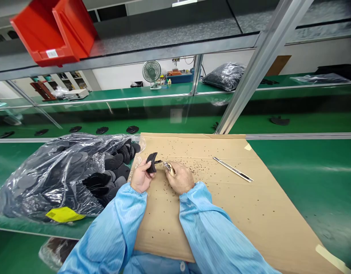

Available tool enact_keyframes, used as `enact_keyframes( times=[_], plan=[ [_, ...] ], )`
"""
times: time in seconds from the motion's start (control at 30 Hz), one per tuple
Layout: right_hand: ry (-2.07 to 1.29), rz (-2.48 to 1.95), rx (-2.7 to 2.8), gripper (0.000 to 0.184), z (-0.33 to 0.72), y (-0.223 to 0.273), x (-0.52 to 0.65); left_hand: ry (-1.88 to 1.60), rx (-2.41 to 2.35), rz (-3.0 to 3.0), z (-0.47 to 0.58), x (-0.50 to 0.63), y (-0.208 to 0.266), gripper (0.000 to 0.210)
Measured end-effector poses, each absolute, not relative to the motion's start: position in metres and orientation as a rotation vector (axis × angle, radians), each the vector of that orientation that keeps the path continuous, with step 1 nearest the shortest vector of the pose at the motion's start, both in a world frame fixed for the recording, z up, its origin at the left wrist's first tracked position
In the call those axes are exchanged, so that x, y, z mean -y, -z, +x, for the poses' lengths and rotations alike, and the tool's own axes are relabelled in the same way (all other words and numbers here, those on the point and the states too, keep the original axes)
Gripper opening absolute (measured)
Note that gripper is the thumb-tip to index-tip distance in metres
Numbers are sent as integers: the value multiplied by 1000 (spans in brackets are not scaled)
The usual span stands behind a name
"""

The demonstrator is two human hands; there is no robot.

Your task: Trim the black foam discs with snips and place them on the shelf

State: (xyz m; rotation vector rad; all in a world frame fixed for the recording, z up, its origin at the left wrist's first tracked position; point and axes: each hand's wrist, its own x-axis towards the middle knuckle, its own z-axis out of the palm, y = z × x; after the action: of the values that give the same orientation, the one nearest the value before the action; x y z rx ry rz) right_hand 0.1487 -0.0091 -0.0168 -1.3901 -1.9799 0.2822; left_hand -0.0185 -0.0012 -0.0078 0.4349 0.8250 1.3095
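My left hand (pixel 141 177) pinches a curved black plastic part (pixel 151 163), with a thin dark stub pointing out from it to the right. Wrapped around a small pair of cutting pliers (pixel 170 168) is my right hand (pixel 180 178); the metal jaws lie close to the stub, and whether they touch it I cannot tell. Both hands are above a cardboard sheet (pixel 221 228) strewn with tiny black bits. A slim utility knife (pixel 233 169) lies on the sheet, right of my hands. Left of them, a clear plastic bag (pixel 55 171) spills similar-looking black parts (pixel 114 161).
Several black pieces (pixel 102 130) lie in a row on the green belt (pixel 169 123) beyond the cardboard. A red bin (pixel 54 32) rests on the shelf overhead. A slanted metal post (pixel 261 68) rises behind the cardboard at right. A yellow label (pixel 64 214) lies on the bag.
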Motion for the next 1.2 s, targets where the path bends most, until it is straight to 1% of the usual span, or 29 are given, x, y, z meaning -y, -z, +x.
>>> enact_keyframes(
  times=[0.27, 0.57, 0.87, 1.2],
  plan=[
    [-297, -1383, 2006, 13, 147, 14, 9, -1312, -835, 446, -17, 2, 5, 34],
    [-346, -1356, 2015, 13, 148, 14, 11, -1326, -829, 521, -19, 2, 6, 49],
    [-314, -1380, 2048, 15, 148, 13, 11, -1345, -870, 548, -20, 3, 8, 44],
    [-260, -1545, 2072, 14, 148, 14, 10, -1404, -988, 658, -19, 3, 13, 43]
  ],
)
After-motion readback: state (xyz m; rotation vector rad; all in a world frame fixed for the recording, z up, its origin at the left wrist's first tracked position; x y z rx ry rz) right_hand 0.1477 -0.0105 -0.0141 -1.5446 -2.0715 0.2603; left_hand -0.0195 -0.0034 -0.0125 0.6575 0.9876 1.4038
